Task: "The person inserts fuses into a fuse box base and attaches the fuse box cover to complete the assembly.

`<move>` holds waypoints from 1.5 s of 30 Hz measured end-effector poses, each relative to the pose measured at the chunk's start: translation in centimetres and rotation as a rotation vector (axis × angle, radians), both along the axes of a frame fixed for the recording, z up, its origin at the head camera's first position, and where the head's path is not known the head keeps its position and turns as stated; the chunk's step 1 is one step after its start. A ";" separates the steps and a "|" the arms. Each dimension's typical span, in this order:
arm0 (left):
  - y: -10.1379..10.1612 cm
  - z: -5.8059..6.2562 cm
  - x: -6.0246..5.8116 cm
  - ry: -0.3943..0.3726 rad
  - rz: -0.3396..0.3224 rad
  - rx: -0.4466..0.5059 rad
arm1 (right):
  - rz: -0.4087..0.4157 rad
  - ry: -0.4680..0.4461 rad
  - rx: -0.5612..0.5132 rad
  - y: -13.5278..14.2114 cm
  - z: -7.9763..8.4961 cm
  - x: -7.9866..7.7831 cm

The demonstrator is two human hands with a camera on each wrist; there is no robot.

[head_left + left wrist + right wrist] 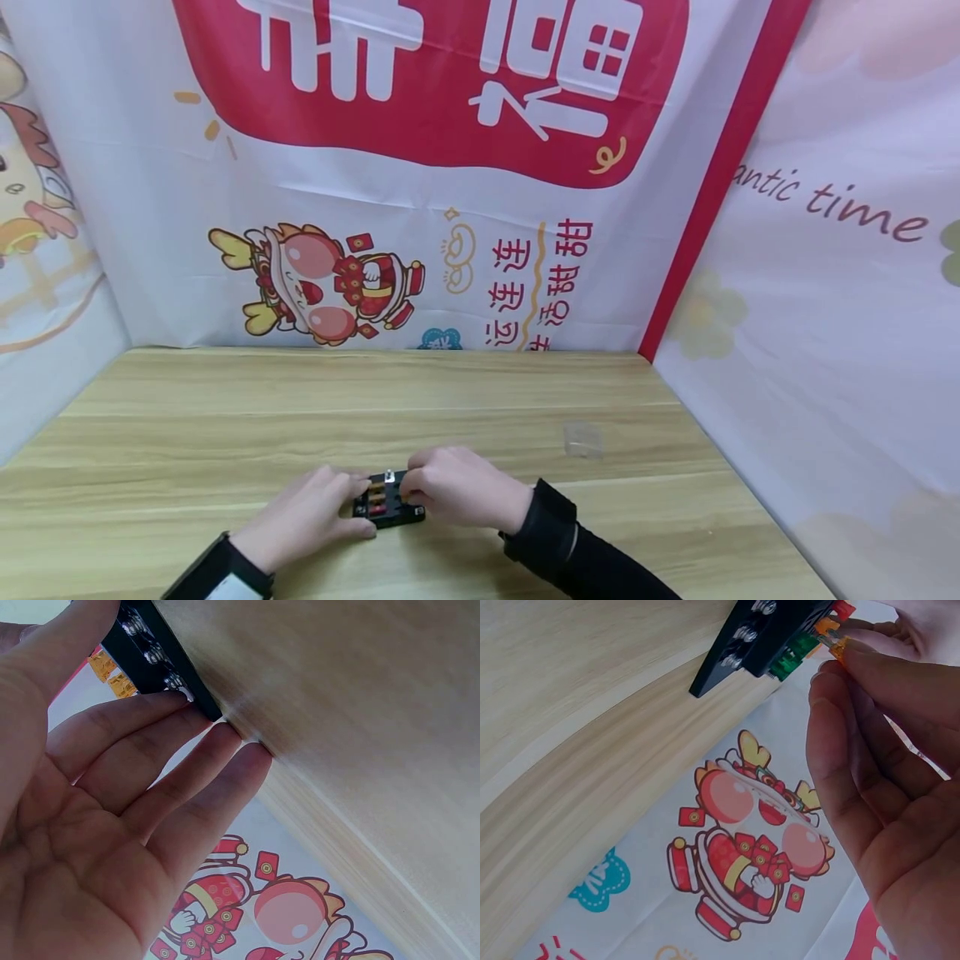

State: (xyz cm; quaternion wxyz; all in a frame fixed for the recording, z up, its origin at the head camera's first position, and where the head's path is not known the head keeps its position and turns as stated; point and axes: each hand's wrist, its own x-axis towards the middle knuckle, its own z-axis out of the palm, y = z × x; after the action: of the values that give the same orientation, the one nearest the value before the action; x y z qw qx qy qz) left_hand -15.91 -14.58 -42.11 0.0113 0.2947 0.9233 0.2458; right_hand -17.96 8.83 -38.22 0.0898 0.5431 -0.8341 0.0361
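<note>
A black fuse box lies on the wooden table in front of me. My left hand grips its left end, thumb at the near side and fingers at the far side. Metal screw terminals line the box's edge in the left wrist view, with orange blade fuses beside them. Over the box's right part, my right hand pinches an orange blade fuse between thumb and fingertip, its metal prongs towards the box. Green fuses and a red fuse sit in the box.
A small clear plastic case lies on the table to the right, beyond my right hand. A printed cloth backdrop hangs along the table's far edge, and another printed cloth stands along the right side.
</note>
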 end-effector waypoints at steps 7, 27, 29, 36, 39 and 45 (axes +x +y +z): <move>0.2 0.2 0.0 -0.022 0.007 0.007 | -0.008 -0.021 0.037 -0.6 -0.2 0.0; 0.3 0.1 0.0 0.014 -0.017 0.009 | 0.011 0.015 0.025 -1.1 -1.0 -0.2; 0.2 0.1 0.0 0.005 -0.019 0.014 | 0.016 0.016 0.030 -1.2 -1.1 -0.2; 0.1 0.1 0.0 -0.005 -0.021 0.020 | 0.035 0.041 0.033 -1.4 -1.2 -0.1; 0.1 0.1 0.0 -0.008 -0.020 0.022 | 0.036 0.051 0.039 -1.5 -1.2 0.0; 0.1 0.1 0.0 -0.014 -0.021 0.029 | 0.029 0.054 0.052 -1.6 -1.2 0.0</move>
State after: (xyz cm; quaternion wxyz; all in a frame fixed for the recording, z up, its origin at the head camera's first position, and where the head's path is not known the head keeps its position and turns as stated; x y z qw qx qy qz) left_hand -15.96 -14.51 -42.04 0.0159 0.3029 0.9163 0.2613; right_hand -17.95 7.23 -39.43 0.0974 0.5582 -0.8240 0.0011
